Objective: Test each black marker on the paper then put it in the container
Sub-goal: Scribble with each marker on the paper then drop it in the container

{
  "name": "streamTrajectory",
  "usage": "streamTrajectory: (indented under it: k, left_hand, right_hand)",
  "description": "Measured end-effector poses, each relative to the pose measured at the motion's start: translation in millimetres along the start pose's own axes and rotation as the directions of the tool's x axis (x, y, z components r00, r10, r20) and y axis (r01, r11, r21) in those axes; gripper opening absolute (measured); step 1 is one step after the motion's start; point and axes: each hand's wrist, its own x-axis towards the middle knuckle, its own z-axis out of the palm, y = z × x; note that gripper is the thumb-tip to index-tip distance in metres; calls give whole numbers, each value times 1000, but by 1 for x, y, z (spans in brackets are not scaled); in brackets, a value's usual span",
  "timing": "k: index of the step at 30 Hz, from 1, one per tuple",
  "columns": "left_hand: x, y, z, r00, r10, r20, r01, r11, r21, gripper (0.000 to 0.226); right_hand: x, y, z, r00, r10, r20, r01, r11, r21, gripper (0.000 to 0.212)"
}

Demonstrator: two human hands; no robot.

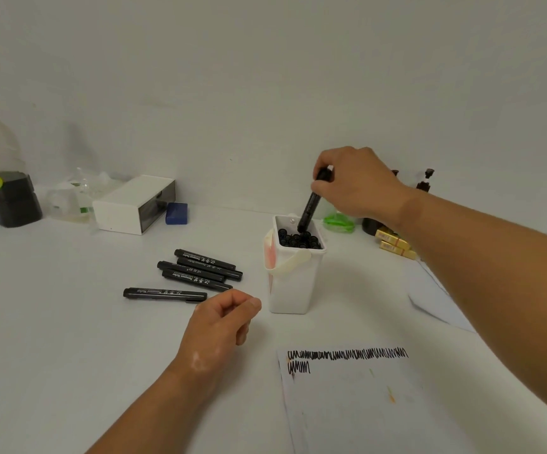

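Black marker (pixel 311 204), pinched by right hand (pixel 359 183), end-down at mouth of white container (pixel 293 286) for stowing; left hand (pixel 219 322) empty, loosely curled; five markers (pixel 196 277), likely untested, at ten o'clock.

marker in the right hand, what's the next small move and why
Probably release it so it drops in: the right hand grips the marker near its top, its lower end already inside the white container among others. More markers lie by the left hand.
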Motion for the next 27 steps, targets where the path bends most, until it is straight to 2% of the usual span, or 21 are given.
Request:
streamTrajectory:
  k: [7, 15, 21, 27]
  left_hand:
    - [0, 2, 2, 1000, -7, 9, 7, 1000, -13, 33]
    - [1, 1, 1, 1000, -4, 16, 4, 1000, -1, 31]
    - [2, -1, 1, 1000, -7, 17, 7, 1000, 1, 31]
    - [3, -2, 1, 1000, -2, 15, 2, 1000, -1, 31]
  right_hand:
    - [5, -1, 27, 983, 25, 182, -5, 994, -112, 11]
    - [6, -12, 36, 927, 67, 370, 12, 978, -208, 30]
    - [8, -11, 38, 939, 22, 343, 72, 964, -257, 21]
    - [5, -11, 40, 951, 34, 307, 44, 969, -242, 8]
